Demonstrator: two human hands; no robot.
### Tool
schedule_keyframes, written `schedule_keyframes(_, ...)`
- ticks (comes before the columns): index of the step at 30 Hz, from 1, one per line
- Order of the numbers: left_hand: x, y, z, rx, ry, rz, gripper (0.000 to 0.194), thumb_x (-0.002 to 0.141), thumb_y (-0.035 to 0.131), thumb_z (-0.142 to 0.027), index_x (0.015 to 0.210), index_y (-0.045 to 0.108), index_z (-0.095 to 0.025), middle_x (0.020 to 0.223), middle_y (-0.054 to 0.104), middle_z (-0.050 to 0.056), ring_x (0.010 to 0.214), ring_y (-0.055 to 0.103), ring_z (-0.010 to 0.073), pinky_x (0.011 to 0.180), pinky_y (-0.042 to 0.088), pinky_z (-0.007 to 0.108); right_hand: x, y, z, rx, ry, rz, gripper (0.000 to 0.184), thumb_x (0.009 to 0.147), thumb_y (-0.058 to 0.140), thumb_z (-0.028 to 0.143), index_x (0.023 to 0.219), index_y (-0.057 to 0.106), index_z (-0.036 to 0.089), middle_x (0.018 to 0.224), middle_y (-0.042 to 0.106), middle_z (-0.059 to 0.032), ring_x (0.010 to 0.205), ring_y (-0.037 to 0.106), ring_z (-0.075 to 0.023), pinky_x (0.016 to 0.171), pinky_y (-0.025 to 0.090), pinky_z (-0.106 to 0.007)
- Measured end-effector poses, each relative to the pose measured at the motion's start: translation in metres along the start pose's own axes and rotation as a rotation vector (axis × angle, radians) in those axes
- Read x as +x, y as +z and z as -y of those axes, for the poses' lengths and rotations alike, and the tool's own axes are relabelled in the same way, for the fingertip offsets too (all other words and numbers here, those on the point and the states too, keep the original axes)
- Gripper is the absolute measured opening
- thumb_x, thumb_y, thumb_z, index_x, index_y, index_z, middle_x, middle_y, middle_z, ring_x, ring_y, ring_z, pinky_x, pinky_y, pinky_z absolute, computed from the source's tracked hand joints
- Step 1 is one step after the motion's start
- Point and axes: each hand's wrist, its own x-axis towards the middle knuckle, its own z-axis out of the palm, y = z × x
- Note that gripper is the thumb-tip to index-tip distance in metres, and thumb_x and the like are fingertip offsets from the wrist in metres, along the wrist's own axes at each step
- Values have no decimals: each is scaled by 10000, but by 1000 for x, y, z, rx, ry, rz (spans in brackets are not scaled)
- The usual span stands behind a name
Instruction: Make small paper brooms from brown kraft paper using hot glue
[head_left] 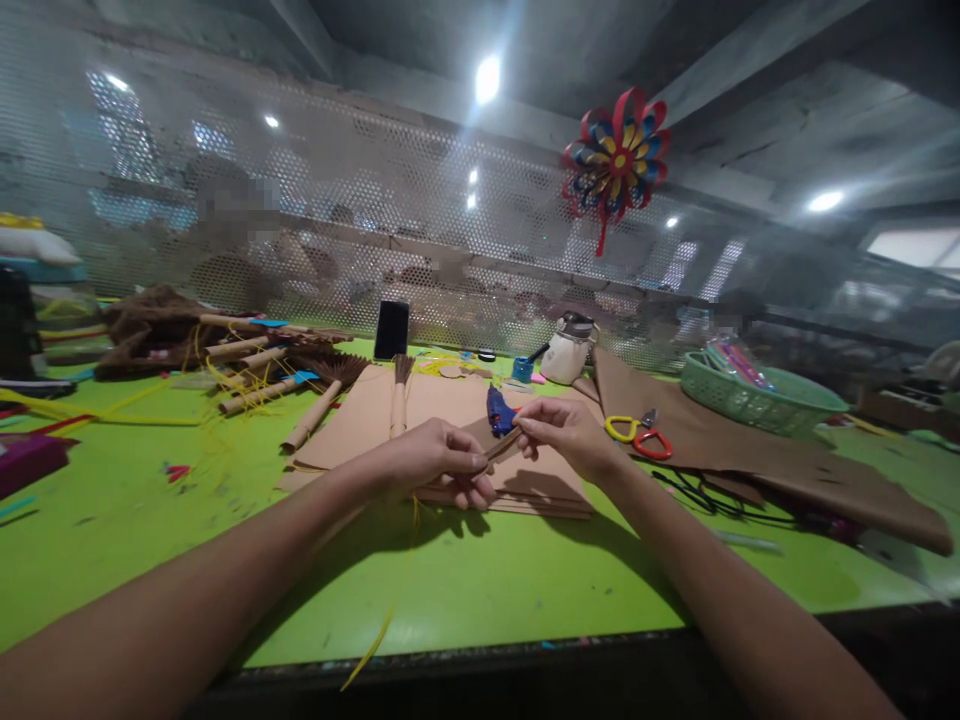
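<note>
Between my two hands runs a narrow folded strip of brown paper (501, 449). My left hand (442, 460) pinches its near end, and my right hand (559, 432) grips the far end with thumb and fingertips. Under them lies a stack of brown paper sheets (352, 425) on the green table (480, 600). Just beyond the strip sits a blue glue gun (499, 410), partly hidden by my right hand. A rolled paper tube with a fringed end (400, 395) rests on the sheets, left of the glue gun.
Scissors with yellow and red handles (637, 437) lie on brown paper (720, 450) at right, near a black cord (720, 505) and a green basket (765, 395). Several paper tubes (259, 375) are piled left. A phone (391, 330) and a white bottle (568, 350) stand behind.
</note>
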Motion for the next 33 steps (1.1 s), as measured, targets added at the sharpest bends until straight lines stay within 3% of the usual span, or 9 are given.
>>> schedule_keyframes(6, 8, 1, 11, -58, 13, 85, 191, 683, 668, -259, 799, 579, -135, 780, 705, 92, 687, 660, 176, 597, 457, 281, 2, 9, -5, -44, 22, -24, 303, 681, 721, 307, 900, 629, 119, 682, 633, -19, 584, 585, -106, 586, 472, -258)
schedule_keyframes(11, 9, 7, 10, -26, 49, 48, 184, 710, 643, -304, 766, 603, -134, 779, 695, 93, 696, 642, 167, 595, 434, 261, 1, 25, -6, -86, 1, -70, 328, 604, 765, 306, 848, 634, 132, 605, 603, 14, 508, 554, -101, 522, 446, -244)
schedule_keyframes(14, 6, 7, 6, 77, 101, 28, 257, 753, 606, -378, 779, 654, -127, 725, 671, 67, 584, 562, 111, 511, 354, 221, 0, 28, -4, -76, -27, -27, 312, 608, 765, 295, 849, 647, 136, 589, 602, 15, 489, 542, -95, 499, 436, -236)
schedule_keyframes(19, 6, 3, 4, 193, 92, -10, 329, 695, 651, -453, 599, 631, -139, 455, 485, -36, 387, 307, 56, 423, 173, 233, 2, 21, -4, -7, -24, 5, 303, 632, 750, 322, 845, 670, 121, 567, 612, 2, 467, 551, -103, 477, 462, -250)
schedule_keyframes(24, 6, 8, 5, 124, 44, -72, 310, 619, 711, -444, 576, 617, -151, 420, 423, -61, 396, 277, 57, 421, 143, 226, 5, 20, -5, 60, 61, -47, 383, 625, 738, 416, 855, 663, 119, 592, 644, -23, 480, 588, -129, 473, 490, -268)
schedule_keyframes(28, 7, 7, 6, 23, 52, -158, 257, 596, 733, -399, 675, 662, -165, 469, 484, -54, 435, 350, 69, 437, 229, 206, 11, 11, -8, 23, 13, -205, 429, 675, 659, 515, 822, 657, 112, 650, 646, -43, 514, 586, -121, 524, 503, -272)
schedule_keyframes(33, 11, -9, 2, -114, 213, -352, 210, 567, 769, -306, 658, 657, -154, 609, 581, -13, 582, 494, 93, 558, 363, 203, 21, -39, -23, -361, -69, -597, 443, 705, 560, 555, 731, 636, 119, 602, 603, -37, 527, 547, -122, 529, 474, -258)
